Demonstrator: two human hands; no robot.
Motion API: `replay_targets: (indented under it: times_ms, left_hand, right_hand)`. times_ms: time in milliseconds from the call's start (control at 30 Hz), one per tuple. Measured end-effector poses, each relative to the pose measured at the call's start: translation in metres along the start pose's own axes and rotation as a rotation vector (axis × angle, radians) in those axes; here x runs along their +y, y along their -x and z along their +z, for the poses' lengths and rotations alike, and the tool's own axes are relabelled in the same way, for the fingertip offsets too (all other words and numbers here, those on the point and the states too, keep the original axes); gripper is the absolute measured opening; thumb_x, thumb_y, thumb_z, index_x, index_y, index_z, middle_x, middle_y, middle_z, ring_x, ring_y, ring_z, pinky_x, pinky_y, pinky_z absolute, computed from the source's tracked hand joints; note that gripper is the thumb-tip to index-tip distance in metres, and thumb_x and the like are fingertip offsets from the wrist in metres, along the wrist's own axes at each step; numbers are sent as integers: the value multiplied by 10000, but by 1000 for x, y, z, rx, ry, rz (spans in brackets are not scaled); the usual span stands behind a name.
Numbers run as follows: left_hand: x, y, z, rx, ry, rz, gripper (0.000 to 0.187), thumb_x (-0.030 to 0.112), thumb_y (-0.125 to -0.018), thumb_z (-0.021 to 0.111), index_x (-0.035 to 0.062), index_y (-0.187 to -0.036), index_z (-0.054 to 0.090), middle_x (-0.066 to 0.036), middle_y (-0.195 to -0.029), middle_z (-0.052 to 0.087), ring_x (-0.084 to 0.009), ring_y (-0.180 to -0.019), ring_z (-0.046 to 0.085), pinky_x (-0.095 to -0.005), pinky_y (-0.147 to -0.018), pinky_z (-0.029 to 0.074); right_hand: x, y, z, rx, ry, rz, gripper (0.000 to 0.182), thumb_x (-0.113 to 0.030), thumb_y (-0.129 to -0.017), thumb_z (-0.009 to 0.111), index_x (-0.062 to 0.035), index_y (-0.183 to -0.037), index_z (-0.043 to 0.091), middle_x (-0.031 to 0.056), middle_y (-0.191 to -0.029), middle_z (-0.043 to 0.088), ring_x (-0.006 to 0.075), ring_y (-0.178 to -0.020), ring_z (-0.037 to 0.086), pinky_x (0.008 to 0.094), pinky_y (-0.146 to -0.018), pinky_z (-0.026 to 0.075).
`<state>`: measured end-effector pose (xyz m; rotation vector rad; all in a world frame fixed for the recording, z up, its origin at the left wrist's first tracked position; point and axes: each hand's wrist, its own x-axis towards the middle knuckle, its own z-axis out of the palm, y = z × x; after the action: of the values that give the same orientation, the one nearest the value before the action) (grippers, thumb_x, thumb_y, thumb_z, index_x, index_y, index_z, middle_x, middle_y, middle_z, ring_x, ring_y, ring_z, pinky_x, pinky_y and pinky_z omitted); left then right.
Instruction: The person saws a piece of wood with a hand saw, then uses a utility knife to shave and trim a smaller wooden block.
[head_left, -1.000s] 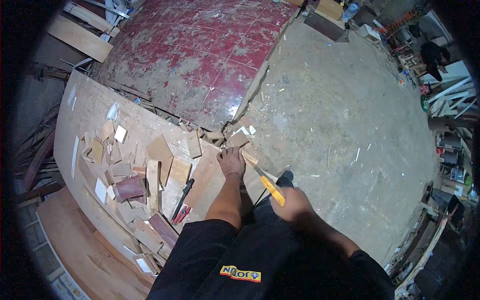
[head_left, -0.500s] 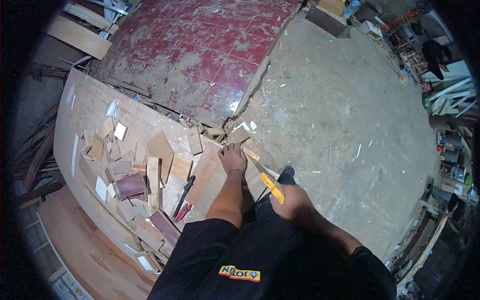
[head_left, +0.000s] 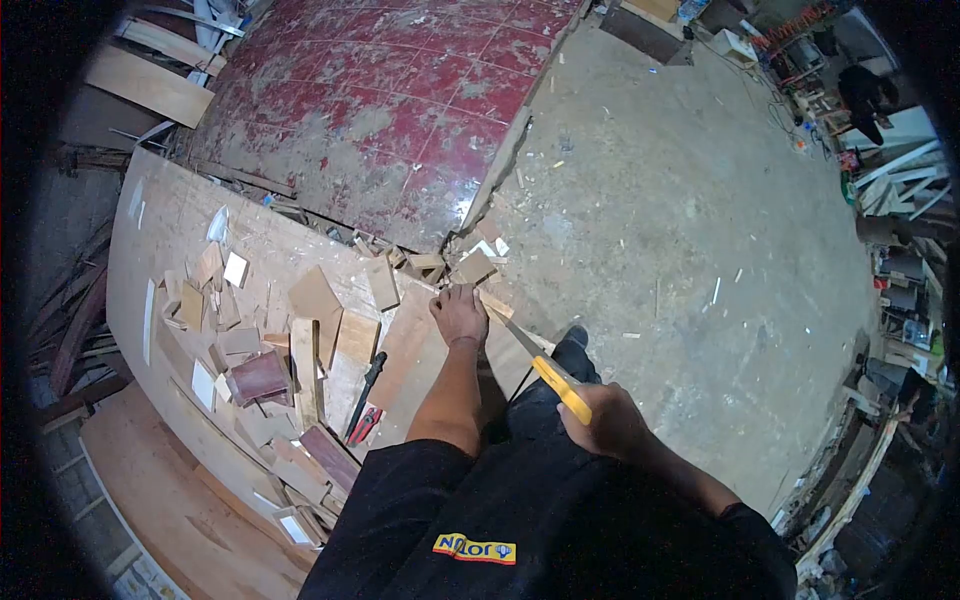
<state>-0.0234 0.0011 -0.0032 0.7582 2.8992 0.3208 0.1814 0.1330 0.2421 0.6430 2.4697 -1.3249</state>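
My right hand (head_left: 608, 420) is wrapped round the yellow handle of a handsaw (head_left: 562, 388). Its thin blade slants up and left to a light strip of wood (head_left: 496, 304) at the bench corner. My left hand (head_left: 460, 314) grips that strip against the workbench (head_left: 405, 350), fingers curled over it; most of the strip is hidden beneath. Left of my forearm lie a black-handled tool (head_left: 368, 392) and red-handled pliers (head_left: 364, 426). Just beyond my left fingers is a square brown offcut (head_left: 474, 267).
Several wood offcuts cover the bench's left part, among them a dark red block (head_left: 260, 378) and a long strip (head_left: 305, 370). Red tiles (head_left: 400, 120) and concrete floor (head_left: 640, 220) lie beyond. Another person (head_left: 865, 100) is far off at upper right. My shoe (head_left: 575, 337) stands below the saw.
My right hand has pulled the saw back, down and to the right, so more of the blade shows. My left hand keeps its place on the wood; the view has shifted slightly.
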Motion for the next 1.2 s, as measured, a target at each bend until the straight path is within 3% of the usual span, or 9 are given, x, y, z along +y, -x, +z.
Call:
replay_targets:
  times_ms: [300,400,433,467,533,567,733,800,1200]
  left_hand:
    - [3,-3,-1,-15,5,-20,227,278,-950,503,137,-1055,647,-56,-1069,644,-248,-1095,531,-454,-991,323]
    - [-1,3,0,-29,8,-17,232,279,-954,493,140,-1052,652,-56,-1059,643,-244,-1086,533,-449,-983,326]
    - [0,2,0,-14,27,-17,235,279,-958,487,139,-1050,651,-59,-1056,641,-243,-1081,533,-448,-978,327]
    - [1,0,0,6,47,-20,237,280,-961,482,138,-1049,650,-61,-1053,640,-242,-1076,533,-447,-973,328]
    - [2,-1,-3,-22,53,-39,239,280,-968,471,133,-1039,645,-61,-1052,635,-241,-1068,533,-447,-968,328]
    - [1,-1,-2,-22,52,-46,242,283,-972,464,132,-1041,640,-60,-1052,632,-240,-1065,534,-446,-970,328]
    - [3,-2,-5,-58,18,-66,247,287,-979,451,125,-1051,623,-60,-1051,627,-242,-1069,533,-446,-975,324]
    - [3,-1,-5,4,50,-48,244,289,-971,467,117,-1064,612,-75,-1043,626,-251,-1074,537,-446,-976,328]
    - [6,0,-7,22,130,-96,238,274,-957,507,92,-1079,600,-124,-1067,621,-280,-1099,537,-455,-990,335]
  right_hand:
    - [11,-44,39,-77,168,220,332,-306,-816,661,20,-876,667,247,-869,681,424,-859,662,494,-798,537]
    - [24,-12,17,-55,97,214,349,-320,-824,655,23,-885,669,249,-861,679,429,-850,661,500,-787,534]
    - [38,-6,15,113,103,-2,381,-378,-833,642,0,-780,639,248,-781,667,446,-743,649,507,-703,519]
    - [50,0,9,112,114,2,381,-378,-833,642,0,-780,639,248,-781,667,446,-743,649,507,-703,519]
    - [44,-3,-15,-33,179,361,358,-348,-833,636,4,-774,636,256,-760,653,455,-743,639,508,-702,519]
    - [48,-2,-20,3,143,384,353,-331,-832,627,19,-785,641,265,-757,643,459,-768,638,515,-713,517]
    - [60,4,-32,131,244,438,322,-296,-829,644,26,-833,661,270,-777,644,455,-799,647,510,-711,514]
    - [63,5,-39,116,188,473,338,-318,-841,639,13,-899,678,269,-859,670,444,-862,659,517,-785,526]
    - [85,37,-53,174,97,441,338,-339,-857,627,-3,-860,666,255,-822,668,450,-827,654,502,-743,524]
